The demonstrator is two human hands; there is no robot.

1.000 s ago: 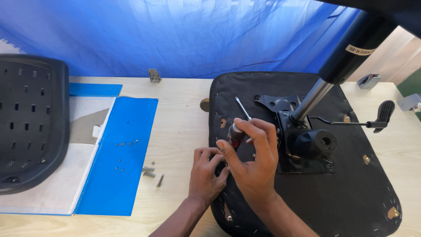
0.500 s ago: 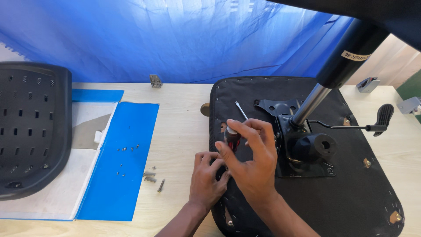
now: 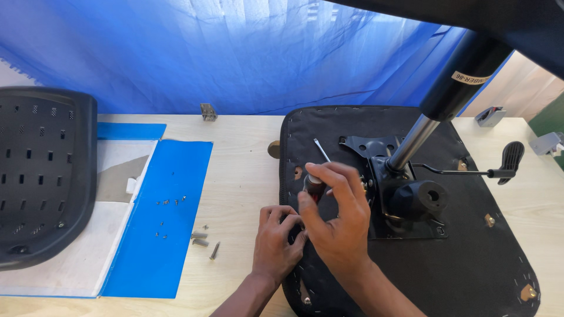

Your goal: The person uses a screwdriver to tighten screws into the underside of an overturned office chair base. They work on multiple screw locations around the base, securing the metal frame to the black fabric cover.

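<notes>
Clearly the right hand (image 3: 335, 226) is the one at work, its fingers wrapped around the screwdriver (image 3: 315, 176), whose thin shaft slants up and away to the left over the black seat underside (image 3: 470, 270). Just beside it, the left hand (image 3: 277, 240) presses curled fingers on the seat's near-left edge, holding nothing that can be made out.

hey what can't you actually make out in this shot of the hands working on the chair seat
1. Head view: the screwdriver handle sits mostly inside the right hand; its tip end is too thin to read.
2. What the left hand presses on the seat base edge is covered by both hands.
3. The small screws on the table are too small to tell types.
4. The gas cylinder runs under a dark shape at the top edge.
</notes>
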